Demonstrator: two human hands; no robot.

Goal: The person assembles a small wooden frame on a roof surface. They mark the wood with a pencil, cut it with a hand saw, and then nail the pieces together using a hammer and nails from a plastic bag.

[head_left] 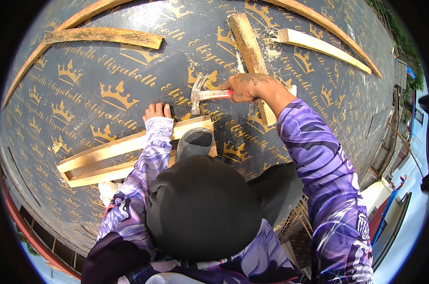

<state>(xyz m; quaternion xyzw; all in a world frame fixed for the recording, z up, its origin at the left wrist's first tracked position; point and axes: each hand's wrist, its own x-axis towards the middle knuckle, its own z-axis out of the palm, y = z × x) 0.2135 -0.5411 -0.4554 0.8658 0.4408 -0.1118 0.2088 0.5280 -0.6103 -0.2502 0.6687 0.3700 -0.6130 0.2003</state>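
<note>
My right hand [248, 88] is closed around the red grip of a claw hammer [213, 94]. The hammer's steel head hangs just beyond the right end of a narrow wooden frame [101, 154]; I cannot tell whether it touches the wood. At the frame's far edge is my left hand [156, 111], its fingers side by side and bent downward, gripping the far board. Its palm is hidden by the purple patterned sleeve. A dark shoe [195, 142] presses on the right part of the frame. No nail can be made out.
Under everything lies a large dark panel [91, 99] with gold crowns and lettering. A thick wooden beam [248, 42] with sawdust lies ahead, passing under my right hand. Loose boards lie far left [105, 36] and far right [323, 47]. Long curved-looking strips [25, 71] edge the panel.
</note>
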